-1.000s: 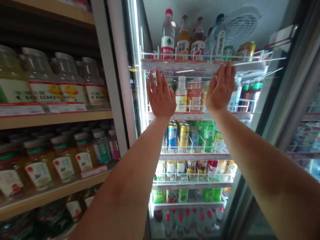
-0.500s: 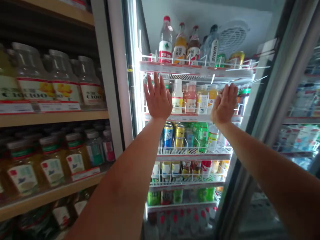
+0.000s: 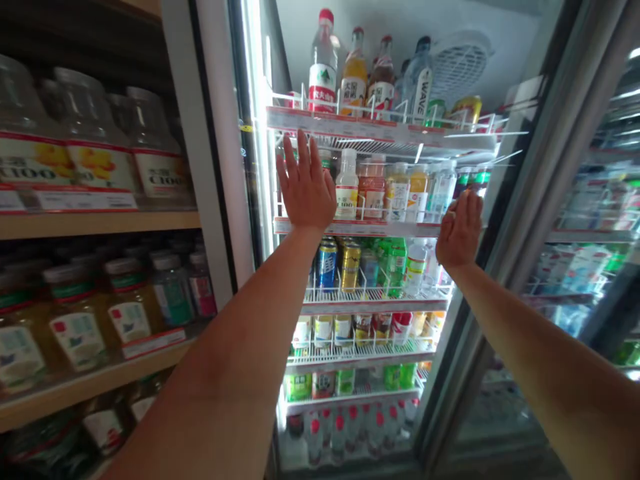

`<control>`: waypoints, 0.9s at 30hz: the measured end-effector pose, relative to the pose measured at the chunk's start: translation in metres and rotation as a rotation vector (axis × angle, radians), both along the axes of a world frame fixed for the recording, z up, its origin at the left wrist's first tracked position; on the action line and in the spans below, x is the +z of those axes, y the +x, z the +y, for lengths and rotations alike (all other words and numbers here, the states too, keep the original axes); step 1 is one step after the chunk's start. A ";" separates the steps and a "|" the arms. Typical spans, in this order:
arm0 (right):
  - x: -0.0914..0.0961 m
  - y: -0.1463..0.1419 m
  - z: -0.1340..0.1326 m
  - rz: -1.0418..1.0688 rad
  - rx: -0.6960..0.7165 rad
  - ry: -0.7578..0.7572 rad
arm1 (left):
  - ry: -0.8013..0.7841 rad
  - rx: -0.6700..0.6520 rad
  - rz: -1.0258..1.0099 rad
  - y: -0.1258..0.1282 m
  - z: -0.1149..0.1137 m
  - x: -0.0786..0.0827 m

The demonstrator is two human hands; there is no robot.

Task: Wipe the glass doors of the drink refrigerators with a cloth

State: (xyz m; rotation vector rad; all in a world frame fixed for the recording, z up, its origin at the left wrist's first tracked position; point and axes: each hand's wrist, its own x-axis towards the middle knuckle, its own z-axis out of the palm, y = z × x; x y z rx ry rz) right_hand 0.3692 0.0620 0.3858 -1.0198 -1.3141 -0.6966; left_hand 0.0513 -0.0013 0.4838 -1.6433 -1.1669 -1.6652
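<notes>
My left hand (image 3: 306, 183) is raised with fingers stretched upward, holding nothing, in front of the second shelf of a lit drinks fridge. Beside it in view stands a white-capped C100 bottle (image 3: 347, 185), then a pink bottle (image 3: 373, 189). My right hand (image 3: 460, 228) is also up, fingers extended and close together, with nothing visible in it. It overlaps the right end of the same shelf, near some clear bottles (image 3: 442, 189). Whether either palm touches the fridge's glass, I cannot tell. Higher up is a red-capped water bottle (image 3: 323, 63).
Wooden shelves (image 3: 100, 225) of bottled drinks stand close on the left. A metal door frame (image 3: 530, 220) runs down the fridge's right side, with more stocked shelves beyond. Lower racks hold a blue can (image 3: 327, 265), a gold can (image 3: 351, 265) and several red-capped bottles (image 3: 338, 437).
My right hand has moved right and down, widening the space between my hands. My left hand stays raised, slightly farther left in view. The whole scene has shifted left.
</notes>
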 end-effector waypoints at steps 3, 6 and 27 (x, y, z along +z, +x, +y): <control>-0.014 0.009 0.000 0.110 -0.015 -0.009 | 0.016 -0.002 0.004 0.000 0.000 0.000; -0.029 0.011 0.002 0.216 -0.037 0.002 | 0.072 0.003 0.014 0.000 0.001 -0.002; 0.069 -0.030 -0.001 -0.005 0.021 0.028 | 0.062 0.101 0.031 0.002 0.002 -0.004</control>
